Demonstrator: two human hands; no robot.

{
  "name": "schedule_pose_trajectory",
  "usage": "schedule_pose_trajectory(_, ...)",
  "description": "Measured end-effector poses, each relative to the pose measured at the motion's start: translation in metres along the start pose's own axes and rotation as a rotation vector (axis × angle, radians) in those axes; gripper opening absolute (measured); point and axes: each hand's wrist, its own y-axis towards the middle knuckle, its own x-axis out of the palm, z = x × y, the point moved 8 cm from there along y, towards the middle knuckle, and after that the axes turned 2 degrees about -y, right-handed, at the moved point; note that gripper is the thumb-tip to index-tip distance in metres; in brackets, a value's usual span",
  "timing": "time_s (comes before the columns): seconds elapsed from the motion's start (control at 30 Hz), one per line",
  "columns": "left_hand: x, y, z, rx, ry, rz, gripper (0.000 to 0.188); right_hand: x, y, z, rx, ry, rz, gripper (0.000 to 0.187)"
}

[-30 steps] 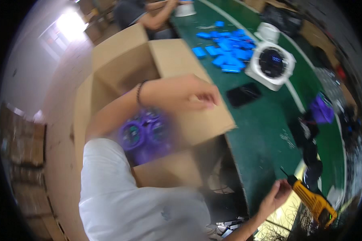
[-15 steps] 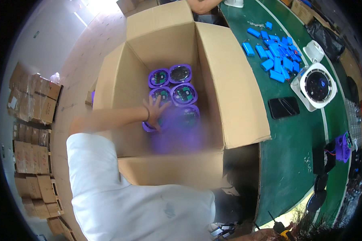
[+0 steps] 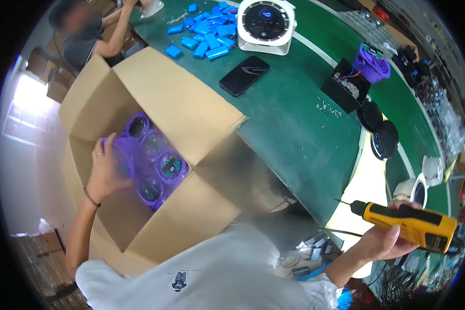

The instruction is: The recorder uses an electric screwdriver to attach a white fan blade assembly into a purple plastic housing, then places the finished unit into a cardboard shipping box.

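My left hand (image 3: 106,168) reaches into an open cardboard box (image 3: 165,98), its thumb and fingers around a purple round housing (image 3: 123,159). That housing is blurred and partly covered by the hand. Beside it in the box are several more purple housings (image 3: 171,166), some showing green circuit boards inside. Over the near right of the green table (image 3: 294,129), my right hand (image 3: 385,243) is wrapped round a yellow and black electric screwdriver (image 3: 413,222), whose thin bit points left.
Blue battery packs (image 3: 206,33) lie heaped at the far table edge near a white fan-like unit (image 3: 266,26) and a black phone (image 3: 244,75). Rightward are a black box (image 3: 343,88), a wired purple housing (image 3: 372,64), screws and black discs (image 3: 385,139). Another person (image 3: 80,36) sits beyond the box.
The view has swung right, bringing my right hand and the screwdriver fully into sight. My left hand, earlier spread over the housings, now grips one in the box.
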Motion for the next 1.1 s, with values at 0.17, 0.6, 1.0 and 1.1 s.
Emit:
schedule_pose_trajectory(0.17,-0.1,0.015,0.095,0.302,-0.332,0.24,0.12,0.011,0.009,0.003,0.049,0.05,-0.029,0.067)
schedule_pose_trajectory(0.6,0.032,0.06,0.298,0.932,-1.011,0.047,0.124,-0.002,0.0,-0.011,0.114,0.162,-0.068,0.06)
schedule_pose_trajectory(1.0,0.055,0.062,0.291,0.725,-0.978,0.129,0.077,-0.025,-0.003,0.007,0.131,0.154,-0.018,0.062)
schedule_pose_trajectory(1.1,0.062,0.049,0.309,0.742,-0.625,0.023,0.058,-0.019,0.0,0.006,0.117,0.188,-0.048,0.061)
